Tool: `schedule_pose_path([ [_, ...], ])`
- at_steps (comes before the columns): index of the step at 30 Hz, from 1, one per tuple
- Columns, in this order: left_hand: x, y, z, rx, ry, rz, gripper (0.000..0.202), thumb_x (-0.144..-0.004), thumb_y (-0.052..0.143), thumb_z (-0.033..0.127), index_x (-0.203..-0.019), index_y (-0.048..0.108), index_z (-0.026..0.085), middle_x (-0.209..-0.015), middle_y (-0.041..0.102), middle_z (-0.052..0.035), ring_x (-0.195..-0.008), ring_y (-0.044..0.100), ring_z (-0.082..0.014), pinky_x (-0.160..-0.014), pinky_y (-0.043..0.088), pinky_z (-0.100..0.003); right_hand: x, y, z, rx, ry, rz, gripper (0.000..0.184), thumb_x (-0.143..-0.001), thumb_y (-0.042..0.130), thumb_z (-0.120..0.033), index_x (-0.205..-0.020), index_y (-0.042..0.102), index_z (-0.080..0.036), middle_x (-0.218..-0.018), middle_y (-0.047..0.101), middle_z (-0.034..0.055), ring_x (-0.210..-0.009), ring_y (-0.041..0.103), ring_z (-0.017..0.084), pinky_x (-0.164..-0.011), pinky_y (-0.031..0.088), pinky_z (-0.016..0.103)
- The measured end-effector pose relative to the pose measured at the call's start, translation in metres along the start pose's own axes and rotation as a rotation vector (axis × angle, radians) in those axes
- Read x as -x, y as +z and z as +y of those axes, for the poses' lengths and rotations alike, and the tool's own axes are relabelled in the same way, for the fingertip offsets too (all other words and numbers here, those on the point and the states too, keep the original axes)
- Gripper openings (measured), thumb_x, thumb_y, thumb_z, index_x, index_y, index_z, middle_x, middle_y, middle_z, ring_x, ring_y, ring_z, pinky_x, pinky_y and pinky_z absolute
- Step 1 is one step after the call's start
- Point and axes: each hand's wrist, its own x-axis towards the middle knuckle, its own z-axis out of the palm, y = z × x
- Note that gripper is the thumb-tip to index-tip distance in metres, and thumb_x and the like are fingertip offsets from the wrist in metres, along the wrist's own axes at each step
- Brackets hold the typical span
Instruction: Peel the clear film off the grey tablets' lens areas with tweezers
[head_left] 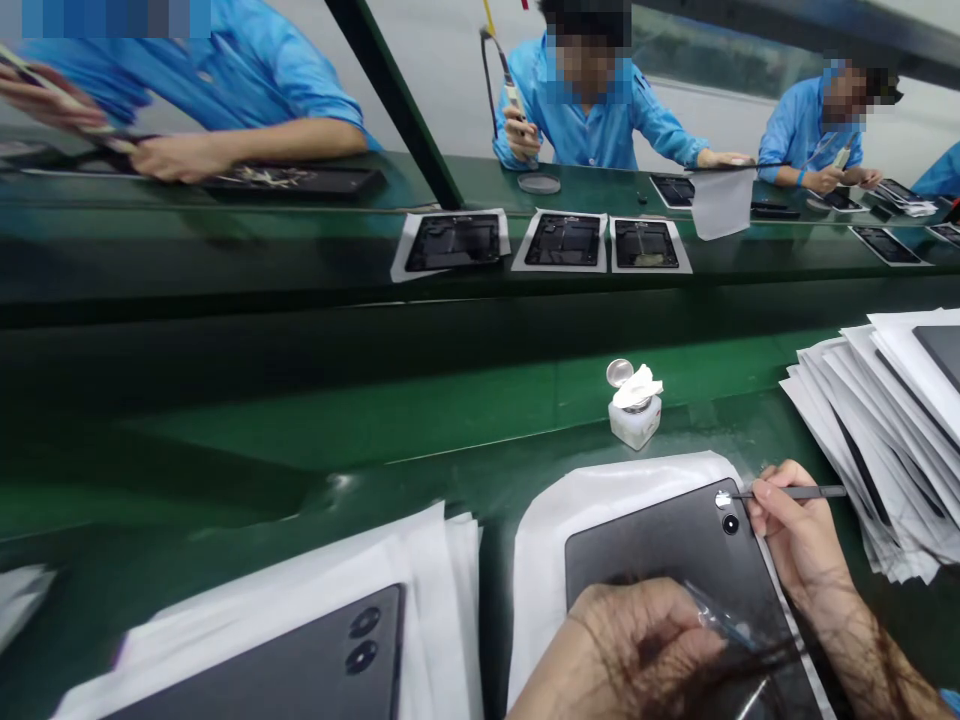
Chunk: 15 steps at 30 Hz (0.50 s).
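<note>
1. a green conveyor belt [375,420] is seen running across the whole view, with co-workers in blue shirts [592,110] seated along its far side.
2. a stack of white foam sheets [885,420] is fanned out at the right edge of the belt, well apart from the hands.
3. a dark grey tablet [660,545] is laid back-up on a white foam sheet [555,540] at the near edge, in front of the person.
4. a second tablet [315,670], with two round camera lenses showing, is laid on white sheets to the left of the first.
5. three opened tablet housings [562,240] are lined up on white sheets on the far side of the belt.
6. the left hand [645,640] is rested on the tablet's back, fingers closed around a thin clear strip [720,620].
7. the right hand [799,530] is pinched on a slim dark tool [795,492], whose tip is touching a shiny round piece [723,499] at the tablet's corner, just above a camera lens [730,524].
8. a small white solvent bottle [634,415], topped with a crumpled wipe, stands on the belt just beyond the tablet.
</note>
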Motion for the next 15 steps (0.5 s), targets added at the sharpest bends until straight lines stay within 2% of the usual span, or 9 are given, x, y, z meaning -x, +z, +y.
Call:
schedule_pose_path([
  [9, 0.0004, -0.0009, 0.0031, 0.011, 0.089, 0.026, 0.041, -0.071, 0.075, 0.067, -0.06, 0.07, 0.028, -0.054, 0.062, 0.0025, -0.044, 0.05, -0.0163, -0.047, 0.034, -0.032, -0.0022, 0.0017, 0.0002, -0.004, -0.008, 0.019, 0.029, -0.067, 0.09, -0.02, -0.066, 0.061, -0.021, -0.058, 0.066, -0.0068, -0.045, 0.055, 0.006, -0.046, 0.046, 0.015],
  [15, 0.0017, 0.0021, -0.0019, 0.085, 0.032, 0.035, 0.041, -0.07, 0.075, 0.066, -0.059, 0.067, 0.028, -0.054, 0.06, 0.0033, -0.045, 0.047, -0.0156, -0.05, 0.035, -0.031, -0.0018, 0.0015, 0.0002, 0.012, -0.002, 0.018, 0.029, -0.068, 0.09, -0.021, -0.065, 0.061, -0.021, -0.057, 0.066, -0.0069, -0.045, 0.055, 0.007, -0.046, 0.046, 0.016],
])
